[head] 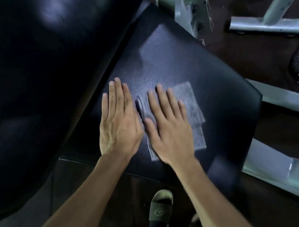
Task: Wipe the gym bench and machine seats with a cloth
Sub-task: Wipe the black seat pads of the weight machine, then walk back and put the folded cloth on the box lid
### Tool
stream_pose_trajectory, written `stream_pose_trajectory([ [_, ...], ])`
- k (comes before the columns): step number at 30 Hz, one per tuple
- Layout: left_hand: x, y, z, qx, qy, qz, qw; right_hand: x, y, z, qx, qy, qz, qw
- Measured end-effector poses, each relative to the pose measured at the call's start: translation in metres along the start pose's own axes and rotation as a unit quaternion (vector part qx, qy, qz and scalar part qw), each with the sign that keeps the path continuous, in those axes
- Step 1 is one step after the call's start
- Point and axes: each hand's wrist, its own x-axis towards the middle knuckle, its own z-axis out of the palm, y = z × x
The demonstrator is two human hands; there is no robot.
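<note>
At frame centre, a person's right hand (169, 127) presses flat, fingers spread, on a soft folded grey cloth (193, 108) on the black machine seat (216, 80), left hand (118, 120) open alongside; palm pressure should suffice.

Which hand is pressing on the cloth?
The right hand lies flat on the grey cloth. The left hand rests beside it, on the bare seat.

- seat pad (199, 68): black vinyl-like cover, finely pebbled, faint sheen;
- back pad (42, 60): the same dark upholstery, smoother and glossier;
- cloth (190, 101): grey, soft, matt, fuzzy weave;
- machine frame (270, 24): pale painted metal, scuffed.
</note>
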Motion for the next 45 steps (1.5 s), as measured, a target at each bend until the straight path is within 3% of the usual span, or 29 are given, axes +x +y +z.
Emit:
stream_pose_trajectory([
  [3,-0.001,0.0,-0.003,0.013,-0.02,0.0,1.0,-0.032,0.017,0.001,0.001,0.005,0.022,1.0],
  [5,0.0,0.003,-0.003,0.012,-0.028,-0.005,1.0,-0.028,0.02,0.001,0.061,0.026,0.079,0.995],
  [9,-0.005,0.012,-0.029,-0.054,-0.095,-0.007,0.994,-0.011,-0.015,-0.031,0.303,0.112,0.245,0.914],
  [12,-0.02,0.015,-0.066,-0.073,-0.144,0.007,0.987,-0.013,-0.051,-0.078,0.319,0.086,0.261,0.907],
  [18,-0.075,-0.017,-0.166,-0.14,-0.231,-0.046,0.962,-0.049,-0.122,-0.187,0.291,-0.068,0.169,0.939],
  [22,-0.12,-0.024,-0.253,-0.154,-0.287,-0.004,0.945,-0.065,-0.164,-0.26,0.251,-0.148,0.096,0.952],
  [26,-0.156,-0.043,-0.327,-0.17,-0.212,-0.095,0.958,-0.067,-0.201,-0.32,0.228,-0.186,0.003,0.956],
  [30,-0.207,-0.084,-0.389,-0.205,-0.11,-0.264,0.936,-0.06,-0.253,-0.34,0.208,-0.241,-0.162,0.934],
  [36,-0.338,-0.146,-0.454,-0.187,-0.009,-0.487,0.853,-0.083,-0.391,-0.318,0.199,-0.286,-0.43,0.833],
  [45,-0.615,-0.197,-0.514,-0.135,0.057,-0.737,0.66,-0.279,-0.614,-0.255,0.231,-0.378,-0.692,0.571],
])
